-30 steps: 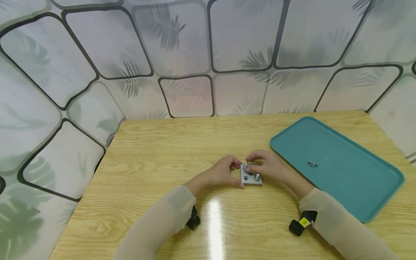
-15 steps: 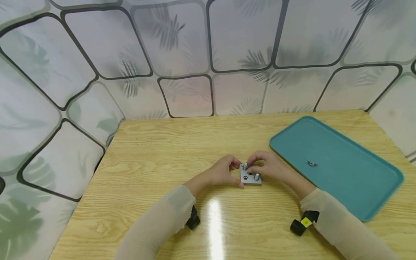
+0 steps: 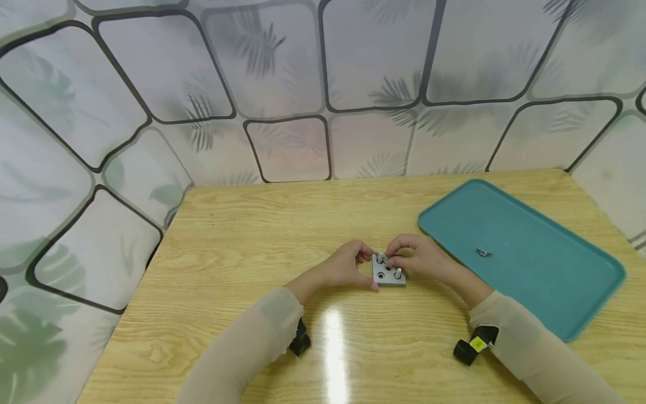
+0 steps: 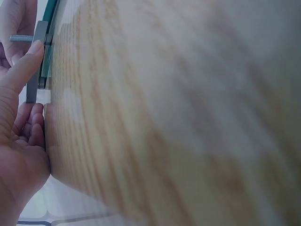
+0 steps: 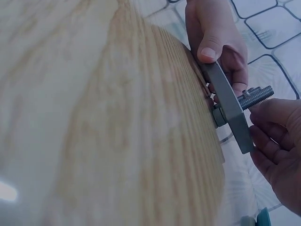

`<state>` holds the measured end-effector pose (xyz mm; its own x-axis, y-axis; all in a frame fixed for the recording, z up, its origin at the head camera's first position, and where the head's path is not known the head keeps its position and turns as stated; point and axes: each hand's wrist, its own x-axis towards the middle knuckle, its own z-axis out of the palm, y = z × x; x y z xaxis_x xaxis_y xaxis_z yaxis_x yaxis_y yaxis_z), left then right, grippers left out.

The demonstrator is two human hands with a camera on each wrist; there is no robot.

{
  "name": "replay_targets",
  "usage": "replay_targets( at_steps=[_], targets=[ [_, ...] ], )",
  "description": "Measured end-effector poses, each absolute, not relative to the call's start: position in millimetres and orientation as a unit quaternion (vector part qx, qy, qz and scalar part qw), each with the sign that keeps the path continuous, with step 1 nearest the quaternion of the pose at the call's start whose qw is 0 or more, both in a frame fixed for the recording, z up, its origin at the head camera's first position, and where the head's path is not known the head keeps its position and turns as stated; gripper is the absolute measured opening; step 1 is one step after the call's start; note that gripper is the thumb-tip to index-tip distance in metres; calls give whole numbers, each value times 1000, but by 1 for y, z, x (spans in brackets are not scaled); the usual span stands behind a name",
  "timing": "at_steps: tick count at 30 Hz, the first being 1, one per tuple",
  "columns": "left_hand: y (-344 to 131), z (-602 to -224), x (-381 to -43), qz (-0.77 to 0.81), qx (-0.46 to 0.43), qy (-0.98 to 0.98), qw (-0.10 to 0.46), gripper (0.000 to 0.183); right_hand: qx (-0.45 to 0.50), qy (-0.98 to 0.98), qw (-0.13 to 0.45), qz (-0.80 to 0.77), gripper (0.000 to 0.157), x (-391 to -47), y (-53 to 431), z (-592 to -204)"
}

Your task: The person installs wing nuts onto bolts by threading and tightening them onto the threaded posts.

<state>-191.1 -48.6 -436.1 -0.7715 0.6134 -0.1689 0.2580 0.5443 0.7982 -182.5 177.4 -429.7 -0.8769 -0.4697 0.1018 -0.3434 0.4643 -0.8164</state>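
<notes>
A small grey metal plate (image 3: 381, 271) with several holes stands slightly off the table on bolt heads. My left hand (image 3: 348, 266) holds its left side, thumb at the near edge and fingers at the far corner. Two bolts point up through the plate: a near-right bolt (image 3: 398, 273) without a nut and a far-left bolt (image 5: 261, 96) that appears to carry a wing nut (image 5: 244, 93). My right hand (image 3: 419, 257) has thumb and index fingertips at that wing nut; their exact contact is partly hidden. In the left wrist view one threaded bolt (image 4: 21, 38) sticks out.
A teal tray (image 3: 535, 280) lies at the right of the wooden table (image 3: 262, 224), with another wing nut (image 3: 483, 252) on it. Black wrist cameras hang under both sleeves. A patterned wall covering (image 3: 287, 148) stands behind the table.
My right fingertips have shifted slightly to the right, uncovering more of the far-left bolt. The left hand and the plate stay nearly still.
</notes>
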Motion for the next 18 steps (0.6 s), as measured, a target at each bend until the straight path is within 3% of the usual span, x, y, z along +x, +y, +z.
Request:
replay_targets(
  at_steps=[18],
  targets=[
    [-49, -436, -191, 403, 254, 850, 223, 69, -217, 860, 110, -449, 33, -187, 173, -426]
  ],
)
